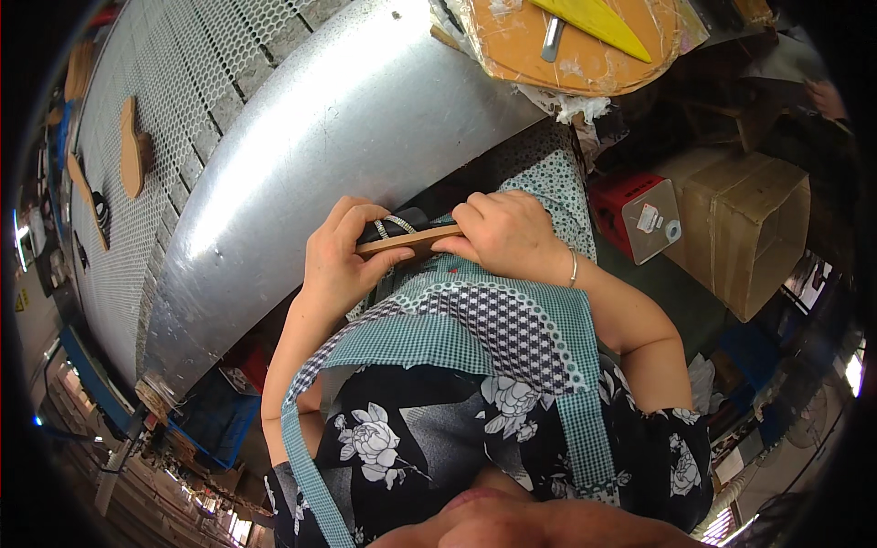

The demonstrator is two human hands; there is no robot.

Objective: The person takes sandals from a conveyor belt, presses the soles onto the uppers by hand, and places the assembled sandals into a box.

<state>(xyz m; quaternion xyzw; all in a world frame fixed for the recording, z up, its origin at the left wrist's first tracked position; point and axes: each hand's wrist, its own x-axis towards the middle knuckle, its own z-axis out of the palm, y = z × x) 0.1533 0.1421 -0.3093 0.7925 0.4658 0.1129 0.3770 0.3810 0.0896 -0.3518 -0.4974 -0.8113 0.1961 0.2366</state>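
Observation:
Just above my apron-covered lap, a sandal (409,240) with a tan sole and black upper is held sideways between both hands. Pale, glittery bands (398,224) run across its dark upper. My left hand (343,245) grips one end, thumb against the sole and fingers curled over the upper. Around the other end closes my right hand (505,234), its thumb also pressing the sole. The fingers hide both ends of the sandal.
Left lies a mesh conveyor belt (187,78) carrying tan soles (131,148), bordered by a curved metal sheet (301,119). A yellow pointed piece (598,26) rests on an orange padded board (512,46). Right stand a red box (630,215) and a cardboard box (742,224).

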